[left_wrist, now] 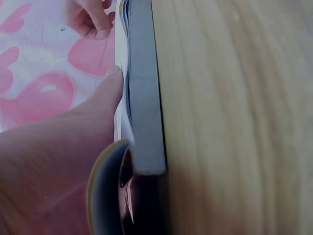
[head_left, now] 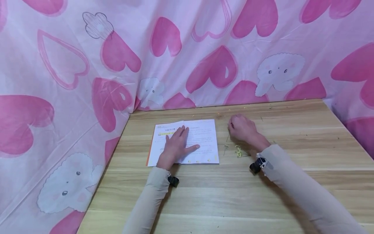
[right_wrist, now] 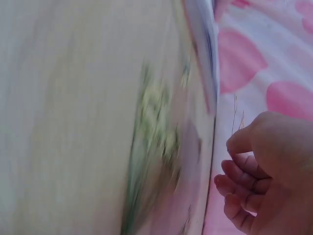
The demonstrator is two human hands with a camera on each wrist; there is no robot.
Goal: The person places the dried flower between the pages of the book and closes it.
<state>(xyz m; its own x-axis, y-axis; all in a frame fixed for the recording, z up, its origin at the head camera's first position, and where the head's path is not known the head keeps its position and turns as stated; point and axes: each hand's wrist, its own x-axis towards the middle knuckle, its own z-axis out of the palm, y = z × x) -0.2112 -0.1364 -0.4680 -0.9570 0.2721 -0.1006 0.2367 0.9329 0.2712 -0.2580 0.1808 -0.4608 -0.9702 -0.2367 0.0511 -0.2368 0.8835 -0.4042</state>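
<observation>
An open book (head_left: 204, 136) with white printed pages lies on the wooden table. My left hand (head_left: 175, 144) rests on its pages with straight, spread fingers, near the centre fold. In the left wrist view the book's thick page edge (left_wrist: 145, 88) shows beside the thumb. To the right of the book, my right hand (head_left: 242, 128) is raised with curled fingers. Between thumb and forefinger it pinches a thin dried stem (right_wrist: 234, 115), fine and brownish in the right wrist view. Small dried yellow flowers (head_left: 239, 151) lie just below this hand, blurred in the right wrist view.
A smaller dried sprig (head_left: 226, 148) lies between the book and the yellow flowers. Tiny plant bits are scattered toward the table's back edge. A pink curtain (head_left: 175, 74) with hearts hangs behind and along the left side of the wooden table (head_left: 210, 201).
</observation>
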